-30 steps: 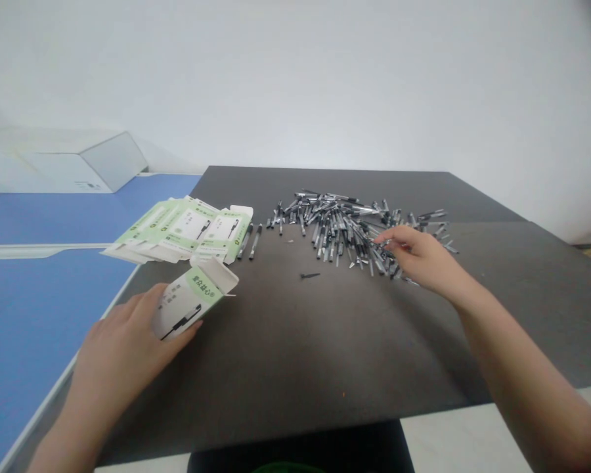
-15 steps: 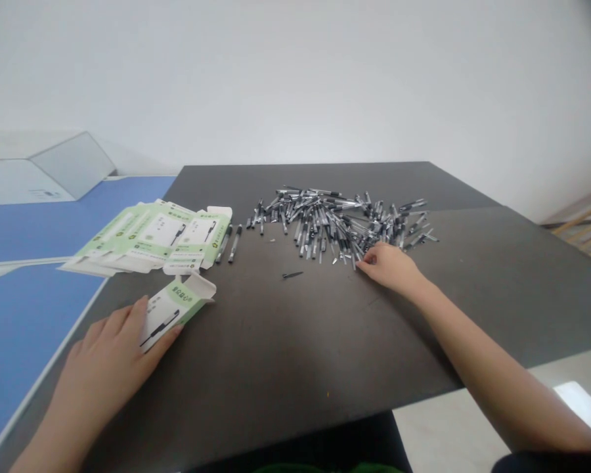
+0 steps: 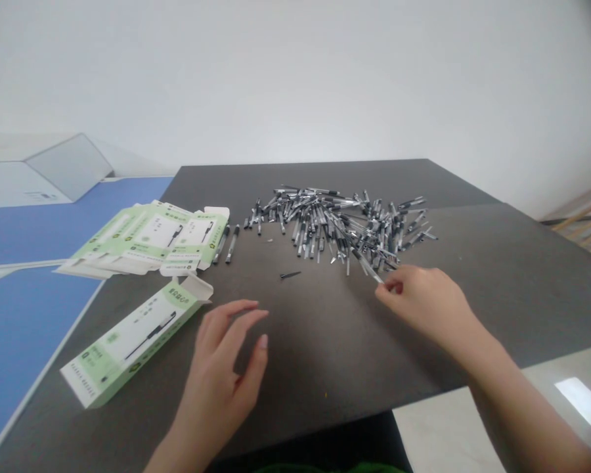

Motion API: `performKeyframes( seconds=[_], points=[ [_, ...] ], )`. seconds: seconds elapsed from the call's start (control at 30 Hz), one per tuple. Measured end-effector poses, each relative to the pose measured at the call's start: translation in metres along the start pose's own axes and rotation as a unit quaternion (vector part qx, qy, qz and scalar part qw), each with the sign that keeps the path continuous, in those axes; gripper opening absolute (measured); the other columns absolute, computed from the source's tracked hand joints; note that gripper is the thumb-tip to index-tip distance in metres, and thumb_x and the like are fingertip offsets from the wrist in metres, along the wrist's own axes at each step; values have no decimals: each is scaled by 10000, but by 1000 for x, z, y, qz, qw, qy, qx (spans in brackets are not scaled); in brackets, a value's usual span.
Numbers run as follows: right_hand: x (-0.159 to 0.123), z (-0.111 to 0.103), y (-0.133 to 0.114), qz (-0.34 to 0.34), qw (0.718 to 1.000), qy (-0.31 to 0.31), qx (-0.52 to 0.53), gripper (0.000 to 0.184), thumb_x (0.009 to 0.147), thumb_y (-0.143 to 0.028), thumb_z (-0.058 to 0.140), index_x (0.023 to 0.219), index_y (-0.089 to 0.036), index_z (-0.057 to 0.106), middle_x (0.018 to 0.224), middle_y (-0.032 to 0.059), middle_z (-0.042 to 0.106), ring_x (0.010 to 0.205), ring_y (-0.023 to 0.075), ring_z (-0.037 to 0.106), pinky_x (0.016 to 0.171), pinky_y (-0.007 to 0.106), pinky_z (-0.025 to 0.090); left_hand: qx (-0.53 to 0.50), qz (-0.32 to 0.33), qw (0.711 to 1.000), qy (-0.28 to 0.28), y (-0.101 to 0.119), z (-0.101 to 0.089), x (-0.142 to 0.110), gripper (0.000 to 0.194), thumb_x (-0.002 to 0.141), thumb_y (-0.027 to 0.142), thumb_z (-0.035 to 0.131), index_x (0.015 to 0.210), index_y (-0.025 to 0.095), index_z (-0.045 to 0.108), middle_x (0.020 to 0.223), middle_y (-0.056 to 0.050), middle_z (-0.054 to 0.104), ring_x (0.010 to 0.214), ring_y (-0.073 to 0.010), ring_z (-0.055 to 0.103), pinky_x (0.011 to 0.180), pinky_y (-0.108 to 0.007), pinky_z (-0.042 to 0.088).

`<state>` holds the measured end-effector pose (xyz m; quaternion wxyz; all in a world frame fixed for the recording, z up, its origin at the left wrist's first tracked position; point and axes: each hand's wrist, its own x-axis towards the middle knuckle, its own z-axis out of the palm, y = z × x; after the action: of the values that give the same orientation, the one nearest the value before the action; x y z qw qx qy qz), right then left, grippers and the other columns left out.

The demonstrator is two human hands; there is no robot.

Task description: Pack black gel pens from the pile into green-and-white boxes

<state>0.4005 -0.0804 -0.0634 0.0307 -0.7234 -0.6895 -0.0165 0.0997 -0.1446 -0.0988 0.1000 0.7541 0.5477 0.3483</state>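
Observation:
My right hand pinches the near end of a clear pen at the front edge of a large heap of pens. Those pens have clear barrels and black grips or caps. My left hand hovers over the dark table with its fingers apart and holds nothing. To its left lies a green and white pen box, a pen printed on its face and its far end flap open. What is inside the box cannot be seen.
Several flattened green and white boxes overlap at the table's left edge. Two pens lie beside them. A small black piece rests on the dark table. A large white box stands on the blue surface to the left.
My left hand has let go of the pen box and moved right, opening. My right hand has drawn back toward me and to the right, pulling a pen from the heap.

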Motion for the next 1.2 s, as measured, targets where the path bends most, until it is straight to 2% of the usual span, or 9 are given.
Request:
performKeyframes(
  seconds=[0.07, 0.17, 0.23, 0.33, 0.43, 0.57, 0.7, 0.97, 1.2],
  points=[
    [-25, -12, -3, -38, 995, 30, 87, 224, 811, -320, 599, 636, -218, 693, 680, 45, 702, 614, 209, 618, 646, 344, 379, -137, -67, 984, -87, 20, 15, -3, 360, 959, 313, 516, 1305, 241, 582, 1354, -129, 583, 1272, -271, 549, 1091, -447, 439],
    [-61, -21, -21, -154, 965, 22, 209, 191, 804, -227, 608, 624, -219, 667, 638, -13, 633, 550, 135, 533, 674, 325, 367, -344, -182, 905, -173, 43, 33, -6, 517, 976, 440, 497, 1456, 248, 473, 1436, -123, 574, 1318, -258, 538, 1118, -437, 415],
    [-78, -20, -37, -219, 942, -12, 255, 185, 799, -157, 599, 629, -207, 649, 651, -29, 615, 569, 113, 532, 675, 307, 355, -444, -248, 844, -173, 54, 39, -4, 472, 974, 478, 502, 1376, 236, 557, 1358, -109, 642, 1260, -247, 582, 1088, -402, 431],
    [-75, -15, -49, -267, 912, -76, 303, 177, 843, -183, 600, 679, -197, 666, 706, -22, 640, 640, 113, 580, 684, 285, 369, -553, -294, 768, -131, 59, 43, 3, 333, 972, 476, 521, 980, 190, 692, 1026, -75, 727, 1028, -213, 659, 953, -338, 484],
    [-33, -9, -36, -198, 913, -121, 336, 210, 925, -299, 568, 822, -204, 725, 789, 3, 705, 670, 123, 611, 644, 255, 397, -610, -323, 719, -85, 53, 43, 9, 322, 949, 450, 579, 781, 177, 601, 688, 7, 593, 806, -164, 654, 803, -279, 486],
    [46, 3, -11, -35, 986, -61, 149, 279, 956, -283, 493, 966, -169, 747, 895, 84, 759, 802, 200, 674, 685, 282, 425, -584, -304, 745, -111, 40, 48, 4, 264, 946, 451, 578, 936, 188, 570, 581, 90, 423, 516, -95, 519, 581, -243, 413],
    [89, 21, -13, 39, 993, -98, 48, 426, 963, -408, 464, 874, -122, 767, 982, 211, 758, 964, 334, 710, 731, 352, 475, -526, -273, 789, -162, 37, 57, -4, 311, 975, 456, 497, 1136, 190, 516, 607, 99, 415, 462, -85, 391, 500, -241, 347],
    [87, 41, -31, 33, 992, -116, 47, 368, 898, -303, 509, 1035, -64, 753, 1002, 255, 754, 985, 339, 729, 775, 352, 506, -484, -279, 810, -179, 35, 61, -9, 352, 990, 472, 441, 1201, 205, 531, 663, 78, 348, 534, -98, 307, 505, -244, 262],
    [70, 18, -22, 1, 990, -96, 104, 198, 860, -219, 555, 726, -140, 677, 761, 150, 748, 753, 233, 711, 652, 277, 461, -428, -270, 844, -180, 30, 61, -14, 334, 1000, 487, 429, 1164, 233, 572, 695, 55, 372, 600, -121, 356, 559, -261, 286]
  ],
)
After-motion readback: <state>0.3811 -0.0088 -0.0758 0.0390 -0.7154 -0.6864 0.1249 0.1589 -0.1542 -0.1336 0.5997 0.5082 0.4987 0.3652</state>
